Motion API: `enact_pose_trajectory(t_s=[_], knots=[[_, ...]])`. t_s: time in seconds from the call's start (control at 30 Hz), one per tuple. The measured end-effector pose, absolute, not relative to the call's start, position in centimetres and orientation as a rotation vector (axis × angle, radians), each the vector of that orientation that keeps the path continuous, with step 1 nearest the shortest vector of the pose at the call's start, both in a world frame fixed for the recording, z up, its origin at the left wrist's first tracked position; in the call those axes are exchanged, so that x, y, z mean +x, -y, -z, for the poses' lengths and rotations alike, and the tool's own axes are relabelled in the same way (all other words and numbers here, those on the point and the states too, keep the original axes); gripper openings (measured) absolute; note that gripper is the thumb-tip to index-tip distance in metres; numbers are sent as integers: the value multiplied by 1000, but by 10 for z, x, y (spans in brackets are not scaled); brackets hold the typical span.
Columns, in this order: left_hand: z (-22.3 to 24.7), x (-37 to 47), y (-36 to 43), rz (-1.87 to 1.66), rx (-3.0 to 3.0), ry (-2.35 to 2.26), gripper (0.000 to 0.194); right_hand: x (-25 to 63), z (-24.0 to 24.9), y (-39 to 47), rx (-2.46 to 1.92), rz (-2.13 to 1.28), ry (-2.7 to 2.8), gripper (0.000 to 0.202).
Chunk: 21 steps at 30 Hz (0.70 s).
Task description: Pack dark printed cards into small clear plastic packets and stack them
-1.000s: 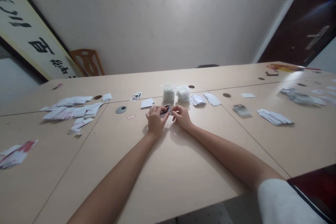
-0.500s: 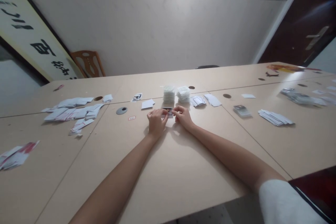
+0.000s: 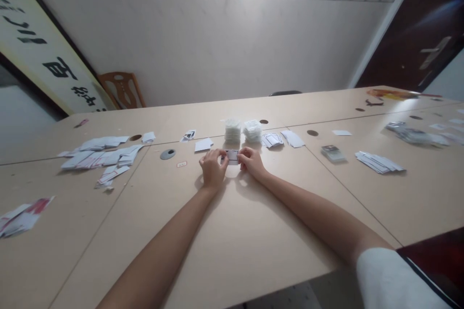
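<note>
Between my two hands is a small card (image 3: 232, 157), pale in the middle with dark edges, held just above the table. My left hand (image 3: 213, 166) pinches its left end between thumb and fingers. The right end is pinched by my right hand (image 3: 252, 161), fingers curled. Right behind the card stand two stacks of clear plastic sleeves, a left stack (image 3: 232, 130) and a right stack (image 3: 253, 130). White cards (image 3: 203, 145) lie to the left of them, and a fanned pile of white cards (image 3: 272, 140) lies to the right.
Several folded white papers (image 3: 101, 152) spread over the left of the table (image 3: 217, 251). A small red-edged label (image 3: 181, 164) lies near a grey cable cap (image 3: 167, 154). To the right are a wrapped card stack (image 3: 333, 153) and a white paper fan (image 3: 379, 162).
The card between my hands showed a dark picture face before; now a pale face shows. My left hand has shifted slightly left, and my right hand stays nearly in place.
</note>
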<state>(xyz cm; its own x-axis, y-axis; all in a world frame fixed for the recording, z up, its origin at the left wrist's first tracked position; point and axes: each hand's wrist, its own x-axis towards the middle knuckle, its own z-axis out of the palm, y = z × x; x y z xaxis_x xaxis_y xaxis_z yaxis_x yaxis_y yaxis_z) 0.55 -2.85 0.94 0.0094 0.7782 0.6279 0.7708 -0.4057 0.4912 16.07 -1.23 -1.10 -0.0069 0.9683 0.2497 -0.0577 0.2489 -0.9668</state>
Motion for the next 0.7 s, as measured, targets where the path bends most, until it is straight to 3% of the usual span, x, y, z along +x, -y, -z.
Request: enact_pose_trajectory(t_s=[0.7], knots=[[-5,-3,16,-1602,1909,-1809,11,164,6,13,-1011,-938,1029,9]])
